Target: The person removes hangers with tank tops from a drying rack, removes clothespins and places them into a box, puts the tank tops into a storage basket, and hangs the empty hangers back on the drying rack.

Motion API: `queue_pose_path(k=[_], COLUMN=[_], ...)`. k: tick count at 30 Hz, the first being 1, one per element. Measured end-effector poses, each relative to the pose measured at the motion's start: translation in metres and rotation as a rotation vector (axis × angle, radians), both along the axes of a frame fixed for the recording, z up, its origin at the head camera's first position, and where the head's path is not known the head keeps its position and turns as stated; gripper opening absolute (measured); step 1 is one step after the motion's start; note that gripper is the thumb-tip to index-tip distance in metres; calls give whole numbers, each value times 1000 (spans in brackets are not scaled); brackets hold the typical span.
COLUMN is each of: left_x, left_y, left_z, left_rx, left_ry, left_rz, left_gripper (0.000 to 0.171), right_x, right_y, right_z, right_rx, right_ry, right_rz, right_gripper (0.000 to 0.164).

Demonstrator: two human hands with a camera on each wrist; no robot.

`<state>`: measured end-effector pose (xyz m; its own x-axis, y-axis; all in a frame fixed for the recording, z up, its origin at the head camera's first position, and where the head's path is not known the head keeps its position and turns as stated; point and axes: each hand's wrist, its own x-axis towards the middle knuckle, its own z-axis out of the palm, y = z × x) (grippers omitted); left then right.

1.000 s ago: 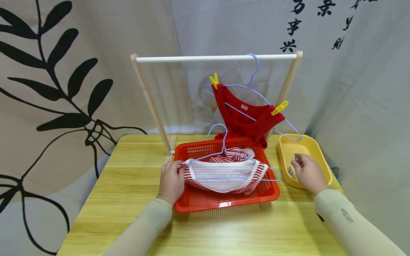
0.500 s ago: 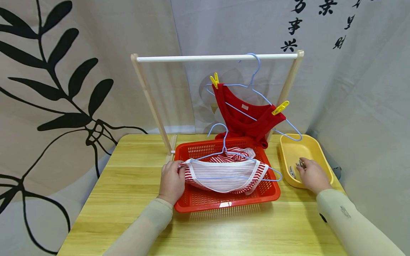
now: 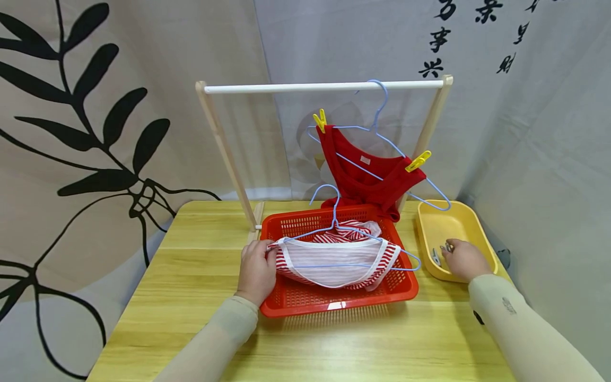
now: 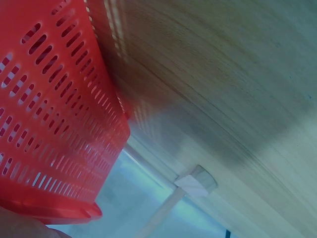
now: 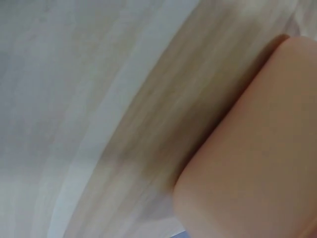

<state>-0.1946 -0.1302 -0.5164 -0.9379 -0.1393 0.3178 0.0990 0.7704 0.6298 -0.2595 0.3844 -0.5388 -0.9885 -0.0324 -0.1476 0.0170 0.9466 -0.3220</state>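
My left hand (image 3: 256, 269) pinches the left shoulder of a red-and-white striped shirt (image 3: 334, 260) beside the red basket's (image 3: 334, 305) left rim. The shirt lies over the basket with a blue hanger (image 3: 335, 207) through its neck, the hook pointing up. In the left wrist view, part of that hand (image 4: 25, 225) shows under the basket wall (image 4: 69, 119). My right hand (image 3: 467, 260) is in the yellow tray (image 3: 431, 212), its thumb and fingers pinching a small grey clothespin (image 3: 448, 247), mostly hidden. Another grey clothespin (image 3: 436, 257) lies beside the fingertips.
Behind the basket stands a wooden rack with a white rail (image 3: 286, 87). From it hangs a red tank top (image 3: 353, 164) on a blue hanger (image 3: 382, 106), held by yellow clothespins (image 3: 418, 161). The tank top's hem reaches the basket's back edge. Everything stands on a wooden table (image 3: 200, 265).
My right hand has shifted slightly right and lower within the yellow tray, fingers still at the grey clothespins. The left hand, shirt and hanger have stayed in place.
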Motion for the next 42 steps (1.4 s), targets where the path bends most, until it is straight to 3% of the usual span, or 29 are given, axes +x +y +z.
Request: queue_pose_path(k=[8, 22, 42], left_x=[0, 0, 1], left_y=[1, 3, 0], left_z=[0, 4, 2], left_rx=[6, 8, 3], left_ry=[4, -31, -8], left_rz=[-3, 2, 8], left_gripper=[19, 21, 21], right_x=[-4, -13, -17], right_y=[1, 6, 0], right_z=[3, 1, -3], right_rx=[51, 78, 47], right_ry=[-84, -73, -105], right_rz=[36, 108, 53], right_gripper=[51, 44, 41])
